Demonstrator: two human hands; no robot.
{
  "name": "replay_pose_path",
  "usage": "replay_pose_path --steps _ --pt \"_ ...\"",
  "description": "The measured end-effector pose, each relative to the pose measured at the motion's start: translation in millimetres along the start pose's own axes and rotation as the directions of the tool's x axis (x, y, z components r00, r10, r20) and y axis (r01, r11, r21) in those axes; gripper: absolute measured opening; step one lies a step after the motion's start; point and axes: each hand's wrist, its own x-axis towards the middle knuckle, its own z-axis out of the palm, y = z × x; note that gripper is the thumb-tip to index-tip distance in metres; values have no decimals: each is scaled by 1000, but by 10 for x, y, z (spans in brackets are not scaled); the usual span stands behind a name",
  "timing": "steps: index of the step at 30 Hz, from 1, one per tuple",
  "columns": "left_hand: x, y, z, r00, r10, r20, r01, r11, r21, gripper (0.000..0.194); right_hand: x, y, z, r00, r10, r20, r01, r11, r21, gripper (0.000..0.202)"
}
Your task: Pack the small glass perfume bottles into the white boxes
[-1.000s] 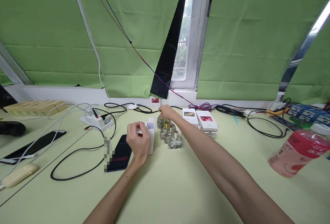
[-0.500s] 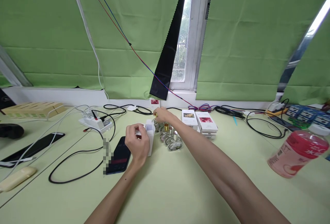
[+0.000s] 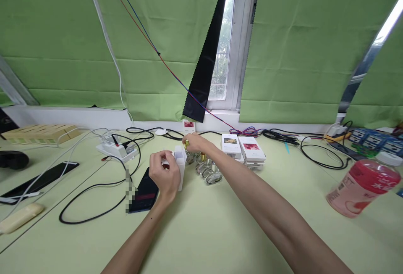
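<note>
The white cartons (image 3: 252,150) on the right side of the bench (image 3: 201,227) carry red-flower and yellow-flower pictures; their print is too small to read, though one near face shows a barcode. On the pink-labelled drink bottle (image 3: 362,188) at far right, a large white character looks like 水. Around the work, a dark smartphone (image 3: 145,194) lies just left of the left hand (image 3: 164,173), beyond it a looped black cable (image 3: 74,222) and a white power strip (image 3: 118,151); a small red-pictured box (image 3: 189,126) stands at the far edge. More glass perfume bottles (image 3: 211,177) crowd the near right, in a row slanting from near right to far left. The hands are near each other but apart: the left grips an upright open carton (image 3: 181,173), long axis vertical, mouth up; the right hand (image 3: 195,143) pinches a gold-capped bottle (image 3: 186,143) just right of that carton, cap up, its body partly hidden
</note>
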Motion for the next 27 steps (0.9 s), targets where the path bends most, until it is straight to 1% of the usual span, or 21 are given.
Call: replay_pose_path --steps 6,12,18,23,27 --pt "8 -13 -7 998 32 -46 -31 999 14 15 -87 -146 -67 998 -55 30 55 998 -10 47" --pt "38 -18 -24 995 40 -95 -38 999 25 16 -179 -260 -104 989 -125 75 126 992 -9 34" --pt "104 -6 -54 985 94 -146 -91 996 27 15 -308 -315 -142 981 -163 105 166 986 -15 35" --pt "146 -22 -61 985 85 -147 -81 996 38 16 -489 -355 -180 978 -163 127 170 984 -45 32" --pt "150 -42 -56 988 74 -136 -70 997 34 16 -599 -378 -168 981 -152 117 161 984 -70 30"
